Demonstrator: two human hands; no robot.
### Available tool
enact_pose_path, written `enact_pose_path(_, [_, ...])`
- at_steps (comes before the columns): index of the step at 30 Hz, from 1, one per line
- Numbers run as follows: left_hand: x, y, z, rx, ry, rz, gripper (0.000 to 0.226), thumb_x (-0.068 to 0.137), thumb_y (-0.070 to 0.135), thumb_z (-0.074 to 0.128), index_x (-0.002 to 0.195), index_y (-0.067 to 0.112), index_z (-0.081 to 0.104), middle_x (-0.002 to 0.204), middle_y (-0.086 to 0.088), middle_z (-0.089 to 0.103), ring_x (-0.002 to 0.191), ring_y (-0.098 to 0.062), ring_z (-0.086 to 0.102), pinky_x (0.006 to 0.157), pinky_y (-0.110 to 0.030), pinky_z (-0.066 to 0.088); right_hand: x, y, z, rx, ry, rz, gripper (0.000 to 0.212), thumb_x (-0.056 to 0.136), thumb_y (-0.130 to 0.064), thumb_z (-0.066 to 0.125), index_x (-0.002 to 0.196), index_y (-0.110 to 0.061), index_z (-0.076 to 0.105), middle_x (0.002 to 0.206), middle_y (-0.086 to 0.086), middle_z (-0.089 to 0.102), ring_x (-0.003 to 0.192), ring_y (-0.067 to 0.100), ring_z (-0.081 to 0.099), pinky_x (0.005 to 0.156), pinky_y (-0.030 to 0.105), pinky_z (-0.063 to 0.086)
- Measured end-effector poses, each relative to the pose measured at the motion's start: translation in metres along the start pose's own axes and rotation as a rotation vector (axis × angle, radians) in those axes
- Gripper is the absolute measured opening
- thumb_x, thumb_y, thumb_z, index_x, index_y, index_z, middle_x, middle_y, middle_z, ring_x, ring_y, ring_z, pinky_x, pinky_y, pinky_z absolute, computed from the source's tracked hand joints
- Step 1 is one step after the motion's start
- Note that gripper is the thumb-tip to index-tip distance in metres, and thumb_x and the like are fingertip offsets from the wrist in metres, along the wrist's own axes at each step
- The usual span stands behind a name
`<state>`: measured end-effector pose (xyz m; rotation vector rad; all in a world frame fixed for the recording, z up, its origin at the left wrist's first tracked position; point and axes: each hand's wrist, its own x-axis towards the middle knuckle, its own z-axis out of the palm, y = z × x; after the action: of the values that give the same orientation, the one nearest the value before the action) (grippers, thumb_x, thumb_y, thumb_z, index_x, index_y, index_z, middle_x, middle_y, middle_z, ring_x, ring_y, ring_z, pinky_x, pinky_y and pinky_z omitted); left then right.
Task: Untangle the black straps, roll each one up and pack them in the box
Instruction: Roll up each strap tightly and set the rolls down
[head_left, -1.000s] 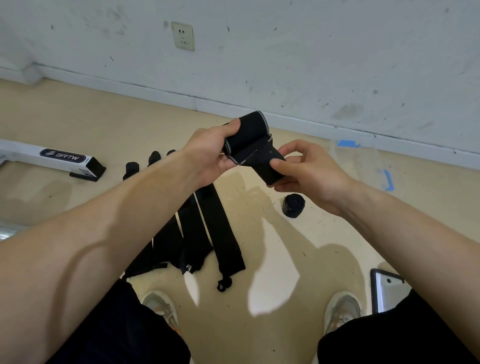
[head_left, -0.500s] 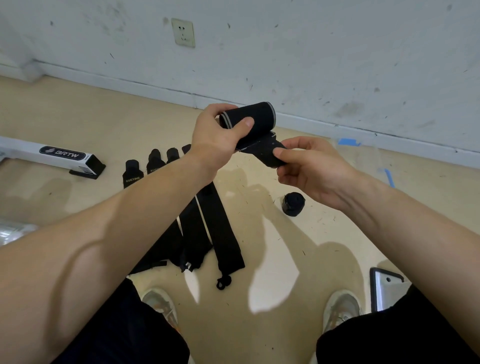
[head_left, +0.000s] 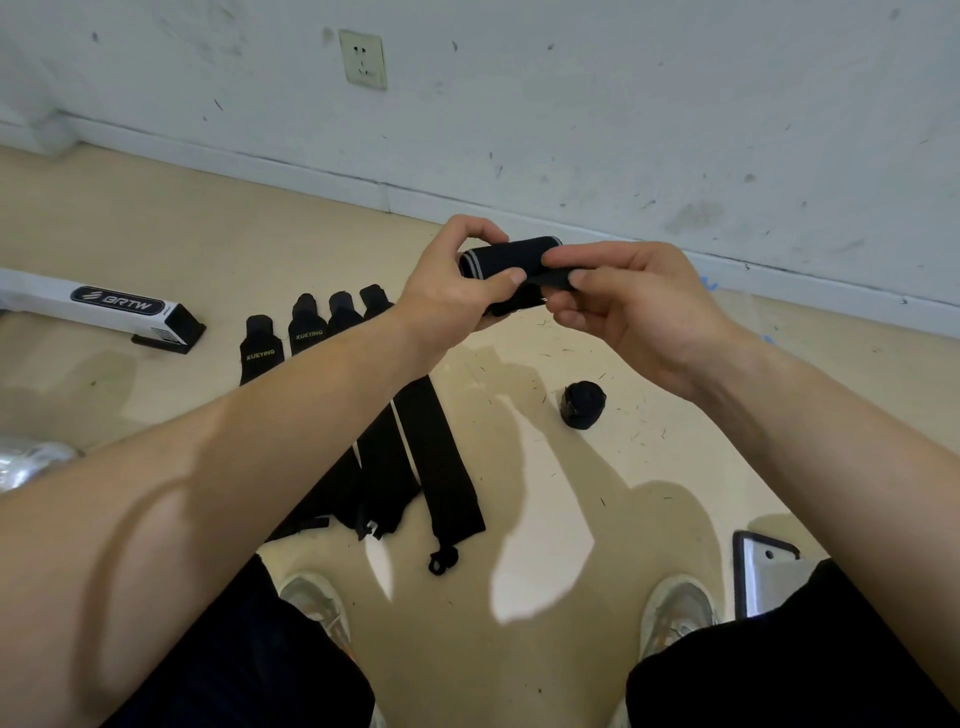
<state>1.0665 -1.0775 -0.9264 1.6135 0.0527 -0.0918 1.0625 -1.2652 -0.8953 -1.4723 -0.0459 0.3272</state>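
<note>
2 hands are closed on 1 partly wound black strap (head_left: 511, 257), which is held in the air, off the floor (head_left: 519, 675), on the wall side of the small finished roll (head_left: 583, 404) and slightly to its left. The wound part is kept lying sideways, with a pale edge stripe shown at its left end. That left end is gripped by the left hand (head_left: 452, 291), the thumb being laid across the front and the fingers curled over the top. The loose tail (head_left: 514, 304) under the wound part is pinched by the right hand (head_left: 639, 312) between thumb and forefinger, while its other fingers are loosely curled. The small finished roll is stood alone on the floor. To the left of it, unrolled straps (head_left: 441, 467) are laid flat side by side, partly hidden by the left forearm; 4 tabbed ends are pointed toward the wall, and lettering is seen on 2 of them. Further left of the roll, a white bar (head_left: 36, 293) with a dark label is laid on the floor. On the near side of the roll 2 pale shoes (head_left: 317, 608) are seen, and to its near right a grey panel (head_left: 763, 577) with a dark rim.
</note>
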Motion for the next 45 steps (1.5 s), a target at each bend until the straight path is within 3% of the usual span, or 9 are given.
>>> enact_pose_path(4, [-0.003,0.0,0.002,-0.079,-0.073,-0.072,0.027,0.099,0.0,0.061,0.12,0.017,0.055,0.118,-0.021,0.059,0.099,-0.032,0.067,0.088,-0.043,0.063,0.0,-0.004,-0.003,-0.111,-0.058,-0.037,0.028,0.089,0.015,0.055,0.105,-0.002,0.071,0.081,0.013,0.076,0.075,0.02,0.073,0.074,0.027,0.058])
enact_pose_path(10, [-0.008,-0.002,0.009,-0.112,-0.142,-0.19,0.027,0.101,-0.001,0.055,0.12,0.018,0.061,0.134,-0.025,0.056,0.118,-0.04,0.065,0.09,-0.044,0.062,0.001,-0.005,-0.007,-0.457,-0.027,-0.133,0.012,0.095,-0.003,0.066,0.091,-0.014,0.071,0.07,0.007,0.073,0.062,0.02,0.07,0.07,0.035,0.061])
enact_pose_path(19, [-0.018,0.009,0.023,-0.263,-0.115,-0.267,0.037,0.097,-0.002,0.045,0.124,0.009,0.069,0.127,-0.018,0.064,0.115,-0.038,0.067,0.093,-0.053,0.06,0.013,0.001,-0.016,-0.726,0.129,-0.265,0.017,0.09,-0.017,0.071,0.079,-0.03,0.068,0.044,-0.014,0.041,0.047,0.004,0.038,0.05,0.017,0.031])
enact_pose_path(25, [-0.021,0.003,0.023,-0.198,-0.11,-0.277,0.03,0.101,0.025,0.063,0.126,0.008,0.066,0.121,-0.014,0.068,0.114,-0.033,0.07,0.094,-0.05,0.06,0.015,0.018,-0.014,-0.687,0.134,-0.22,0.01,0.089,-0.022,0.073,0.081,-0.027,0.071,0.061,-0.01,0.034,0.054,0.004,0.034,0.057,0.022,0.03])
enact_pose_path(28, [-0.021,0.001,0.019,-0.126,-0.124,-0.223,0.027,0.1,0.017,0.066,0.126,0.011,0.066,0.126,-0.016,0.066,0.115,-0.032,0.069,0.09,-0.045,0.063,0.014,0.02,-0.011,-0.594,0.134,-0.156,0.009,0.09,-0.025,0.074,0.086,-0.027,0.067,0.077,-0.009,0.049,0.066,0.007,0.05,0.065,0.024,0.044])
enact_pose_path(32, [-0.023,0.009,0.018,-0.114,-0.142,-0.225,0.026,0.101,0.012,0.063,0.127,0.013,0.062,0.128,-0.016,0.062,0.111,-0.033,0.069,0.085,-0.044,0.064,0.011,0.021,-0.005,-0.364,0.088,0.031,0.006,0.098,-0.026,0.062,0.095,-0.022,0.059,0.091,-0.003,0.064,0.078,0.016,0.064,0.084,0.045,0.058])
enact_pose_path(36, [-0.028,0.015,0.02,0.007,-0.156,-0.172,0.029,0.103,0.014,0.06,0.128,0.024,0.048,0.119,-0.018,0.06,0.101,-0.032,0.071,0.079,-0.044,0.065,0.004,0.021,0.006,-0.224,0.059,0.136,0.011,0.103,-0.023,0.049,0.096,-0.02,0.057,0.094,0.004,0.066,0.075,0.022,0.07,0.074,0.044,0.063])
enact_pose_path(40, [-0.036,0.019,0.024,0.133,-0.153,-0.06,0.013,0.104,0.017,0.058,0.116,0.019,0.061,0.115,-0.014,0.062,0.095,-0.029,0.073,0.077,-0.043,0.066,0.003,0.017,0.005,-0.099,0.06,0.175,0.013,0.101,-0.017,0.049,0.096,-0.016,0.06,0.094,0.009,0.067,0.079,0.028,0.069,0.073,0.044,0.06])
enact_pose_path(45, [-0.044,0.017,0.025,-0.019,-0.098,-0.176,0.014,0.098,0.019,0.069,0.112,0.016,0.072,0.121,-0.009,0.063,0.106,-0.029,0.071,0.077,-0.043,0.065,-0.003,0.01,0.0,-0.075,0.004,0.279,0.017,0.099,-0.018,0.05,0.094,-0.012,0.065,0.088,0.01,0.067,0.074,0.027,0.068,0.062,0.036,0.056])
